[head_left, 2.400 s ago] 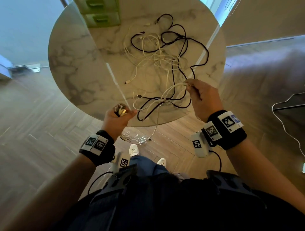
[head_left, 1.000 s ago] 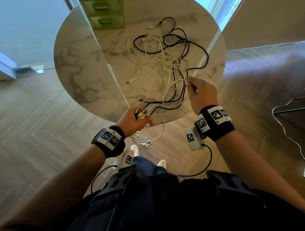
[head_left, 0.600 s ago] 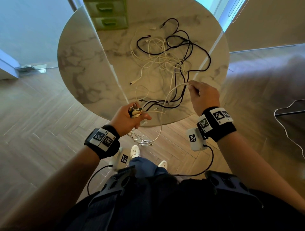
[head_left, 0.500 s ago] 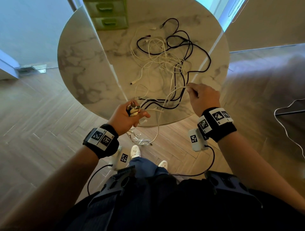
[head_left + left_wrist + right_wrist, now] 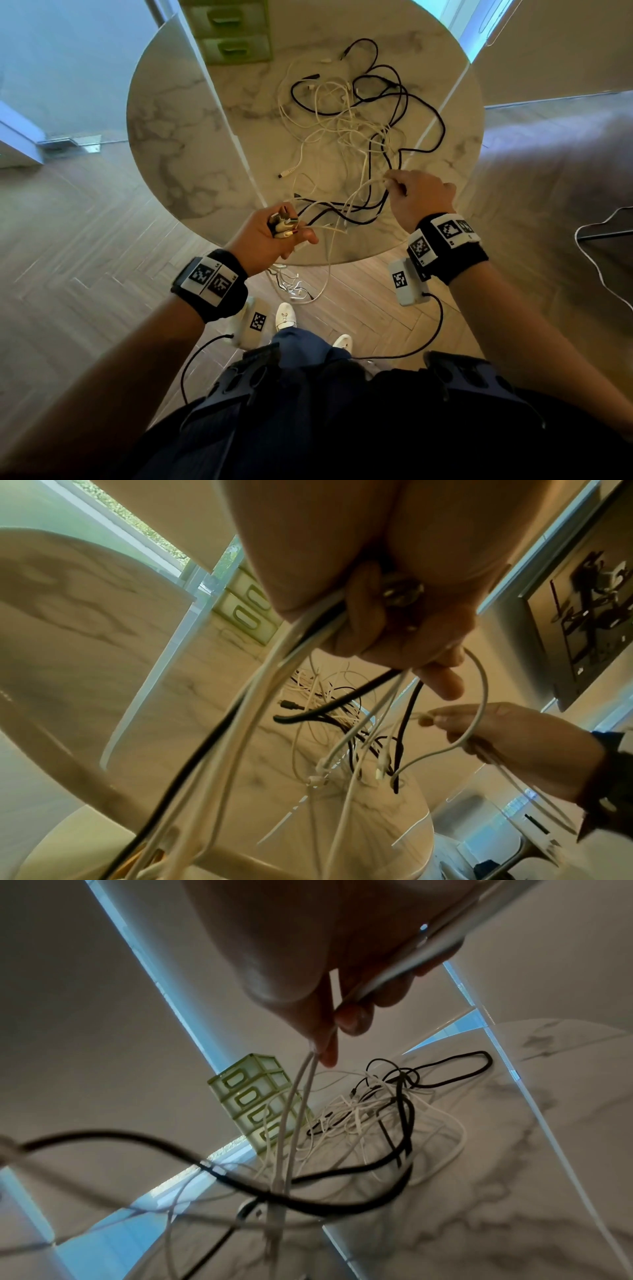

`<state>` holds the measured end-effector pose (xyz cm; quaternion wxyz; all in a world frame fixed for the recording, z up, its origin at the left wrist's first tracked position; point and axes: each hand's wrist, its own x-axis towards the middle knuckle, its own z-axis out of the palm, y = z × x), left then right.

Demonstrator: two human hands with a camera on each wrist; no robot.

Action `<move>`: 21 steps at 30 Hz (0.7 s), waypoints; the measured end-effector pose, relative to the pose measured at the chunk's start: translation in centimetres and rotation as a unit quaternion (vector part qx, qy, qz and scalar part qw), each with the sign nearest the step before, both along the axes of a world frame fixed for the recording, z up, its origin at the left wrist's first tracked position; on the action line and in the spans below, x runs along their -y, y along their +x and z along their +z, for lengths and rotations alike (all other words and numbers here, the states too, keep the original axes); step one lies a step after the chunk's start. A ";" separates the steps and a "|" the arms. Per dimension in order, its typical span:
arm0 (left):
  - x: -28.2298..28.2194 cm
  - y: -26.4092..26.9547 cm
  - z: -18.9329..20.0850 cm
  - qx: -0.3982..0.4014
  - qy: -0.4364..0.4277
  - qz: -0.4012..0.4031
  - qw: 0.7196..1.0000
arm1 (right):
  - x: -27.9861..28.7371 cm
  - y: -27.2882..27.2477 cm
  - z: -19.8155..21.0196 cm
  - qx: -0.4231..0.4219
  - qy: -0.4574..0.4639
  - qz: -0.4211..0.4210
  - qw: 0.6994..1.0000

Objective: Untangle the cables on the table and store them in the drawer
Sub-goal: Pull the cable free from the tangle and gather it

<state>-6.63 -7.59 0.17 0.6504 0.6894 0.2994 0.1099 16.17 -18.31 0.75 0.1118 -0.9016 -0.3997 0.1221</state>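
My left hand (image 5: 274,236) is closed around a bunch of cable ends (image 5: 283,224), plugs up, at the near edge of the round marble table (image 5: 178,144). From that fist several white and black leads run off two ways: some drop over the table edge and hang toward the floor, others lead back onto the tabletop. My right hand (image 5: 416,200) is over the near right part of the table, thumb and forefinger pinching a thin white cable (image 5: 301,1096) and lifting it out of the heap.

The main tangle of cables (image 5: 359,116) lies on the far right half of the table, black loops threaded through white ones. The green drawer unit (image 5: 229,31) stands at the far edge, to the left of the tangle; as far as I can see its drawers are closed.

What worries me is the black cable (image 5: 308,1196) crossing the white strand just below my pinch. If I pull hard, I judge the crossing could cinch into a knot, or drag the whole heap toward me and off the near edge. The ends dangling below my left fist could also slip loose or snag again, since so many share one grip. With the drawers closed, I will need a free hand before anything is stored.
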 end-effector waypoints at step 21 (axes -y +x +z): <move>-0.4 3.6 0.2 0.035 -0.033 0.044 0.998 | 3.5 -8.5 -4.1 -0.243 0.246 0.010 0.938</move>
